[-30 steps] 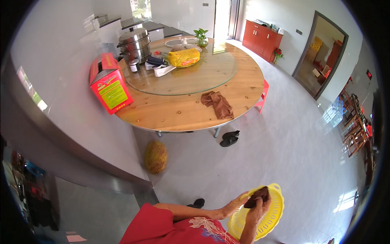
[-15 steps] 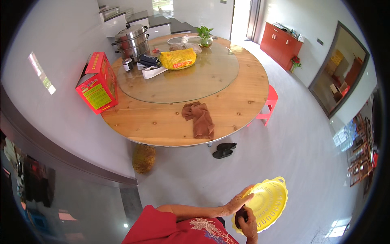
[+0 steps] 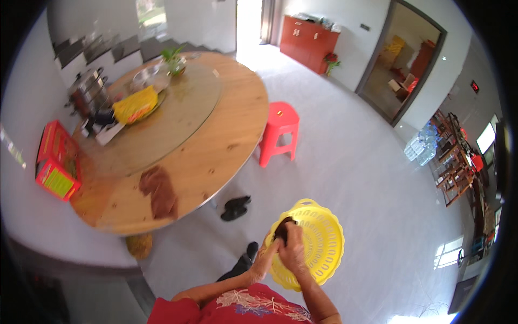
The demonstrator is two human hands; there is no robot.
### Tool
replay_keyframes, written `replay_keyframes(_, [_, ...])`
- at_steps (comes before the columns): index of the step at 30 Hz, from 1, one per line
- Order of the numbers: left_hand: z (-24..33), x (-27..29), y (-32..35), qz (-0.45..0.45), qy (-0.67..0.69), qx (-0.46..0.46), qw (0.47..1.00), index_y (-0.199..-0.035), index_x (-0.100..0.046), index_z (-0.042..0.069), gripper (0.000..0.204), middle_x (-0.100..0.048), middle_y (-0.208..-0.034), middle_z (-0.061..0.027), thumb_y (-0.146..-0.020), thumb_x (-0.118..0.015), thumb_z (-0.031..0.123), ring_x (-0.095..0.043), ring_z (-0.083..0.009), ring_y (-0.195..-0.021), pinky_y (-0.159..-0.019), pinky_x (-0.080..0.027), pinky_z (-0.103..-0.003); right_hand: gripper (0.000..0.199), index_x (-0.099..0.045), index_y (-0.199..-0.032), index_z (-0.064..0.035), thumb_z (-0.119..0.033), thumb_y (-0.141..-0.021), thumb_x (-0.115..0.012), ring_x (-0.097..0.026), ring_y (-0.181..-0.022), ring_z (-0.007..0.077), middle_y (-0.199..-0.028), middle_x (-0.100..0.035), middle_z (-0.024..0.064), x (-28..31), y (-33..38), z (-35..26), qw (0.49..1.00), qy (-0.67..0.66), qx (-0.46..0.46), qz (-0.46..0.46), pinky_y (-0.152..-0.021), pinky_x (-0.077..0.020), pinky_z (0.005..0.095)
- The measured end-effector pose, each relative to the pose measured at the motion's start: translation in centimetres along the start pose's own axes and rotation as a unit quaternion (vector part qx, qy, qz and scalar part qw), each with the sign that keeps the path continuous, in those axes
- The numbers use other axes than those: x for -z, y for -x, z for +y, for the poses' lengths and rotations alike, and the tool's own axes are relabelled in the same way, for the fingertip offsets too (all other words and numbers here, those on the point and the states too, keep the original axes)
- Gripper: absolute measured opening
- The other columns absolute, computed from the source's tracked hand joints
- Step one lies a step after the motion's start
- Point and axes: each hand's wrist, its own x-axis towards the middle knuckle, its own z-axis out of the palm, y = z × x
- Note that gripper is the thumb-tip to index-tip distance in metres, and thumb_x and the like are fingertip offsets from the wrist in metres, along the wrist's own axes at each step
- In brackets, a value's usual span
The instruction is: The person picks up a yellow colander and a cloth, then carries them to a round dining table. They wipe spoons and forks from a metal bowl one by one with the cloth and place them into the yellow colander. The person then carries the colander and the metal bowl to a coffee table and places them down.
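Before my body is a round yellow plastic basket [image 3: 327, 237] with a scalloped rim and rows of slots, tilted toward me. My left hand [image 3: 263, 260] grips its left rim, its fingers partly hidden by the right hand. Just inside that rim, my right hand [image 3: 293, 248] is closed on a small dark brown thing [image 3: 283, 229]; its kind cannot be made out. Both hands are close together.
A round wooden table [image 3: 229, 146] at left bears a brown cloth [image 3: 160, 194], a yellow bag [image 3: 135, 107], a steamer pot [image 3: 90, 90] and a red box [image 3: 58, 161]. Beside it stand a red stool [image 3: 280, 127] and black shoes [image 3: 235, 208]; a jackfruit-like fruit [image 3: 140, 246] lies below.
My view has swung right, so the table now sits further left and the whole red stool shows. The right hand with the dark thing has moved up along the basket's rim.
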Motion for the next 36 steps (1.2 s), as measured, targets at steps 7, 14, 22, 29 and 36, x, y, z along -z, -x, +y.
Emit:
replay_keyframes(7, [2.4, -6.3, -11.6, -0.114, -0.022, 0.029, 0.993, -0.14, -0.019, 0.011, 0.059, -0.048, -0.119, -0.0052, -0.091, -0.051, 0.019, -0.047, -0.0135, -0.108, -0.091, -0.04, -0.028, 0.031, -0.053, -0.106, -0.0106, -0.005, -0.075, -0.053, -0.05, -0.094, 0.0323, -0.103, -0.048, 0.0114, 5.3, -10.4, 11.2, 0.943, 0.328, -0.039, 0.05, -0.07, -0.0446, 0.0423])
replay_keyframes(14, [2.5, -13.2, -20.0, -0.142, -0.07, 0.087, 0.984, -0.139, -0.022, 0.009, 0.057, -0.047, -0.121, -0.0055, -0.092, -0.05, 0.023, -0.044, -0.0137, -0.111, -0.095, -0.036, -0.028, 0.033, -0.051, -0.106, -0.0087, -0.008, -0.074, -0.057, -0.051, -0.089, 0.0338, -0.093, -0.048, 0.0145, 10.6, -7.8, 19.8, 0.876, 0.379, -0.294, 0.05, -0.068, -0.0443, 0.0448])
replay_keyframes(22, [-3.8, -20.3, -27.8, -0.18, -0.096, 0.176, 0.963, -0.137, -0.024, 0.007, 0.055, -0.048, -0.121, -0.0098, -0.092, -0.05, 0.023, -0.049, -0.0168, -0.107, -0.089, -0.043, -0.031, 0.033, -0.049, -0.104, -0.0011, -0.01, -0.075, -0.06, -0.053, -0.092, 0.0335, -0.096, -0.055, 0.0162, 16.1, -7.7, 30.2, 0.861, 0.109, -0.385, 0.313, -0.081, -0.0426, 0.0406])
replay_keyframes(29, [-8.8, -34.6, -32.9, -0.21, -0.102, 0.198, 0.952, -0.128, -0.035, 0.003, 0.045, -0.054, -0.111, -0.0093, -0.092, -0.049, 0.026, -0.055, -0.0196, -0.097, -0.079, -0.049, -0.032, 0.033, -0.053, -0.105, -0.0023, 0.0, -0.073, -0.059, -0.056, -0.09, 0.0215, -0.097, -0.057, 0.011, 25.4, -17.9, 39.8, 0.897, -0.101, -0.229, 0.365, -0.081, -0.0456, 0.033])
replay_keyframes(36, [-12.5, -47.1, -39.0, -0.277, -0.073, 0.163, 0.944, -0.122, -0.043, 0.005, 0.052, -0.052, -0.112, -0.0101, -0.093, -0.035, 0.047, -0.052, -0.0205, -0.102, -0.085, -0.046, -0.033, 0.036, -0.052, -0.112, -0.006, -0.008, -0.077, -0.06, -0.053, -0.099, 0.0257, -0.105, -0.055, 0.0114, 37.7, -18.5, 41.1, 0.977, -0.137, -0.161, 0.019, -0.086, -0.0421, 0.0345])
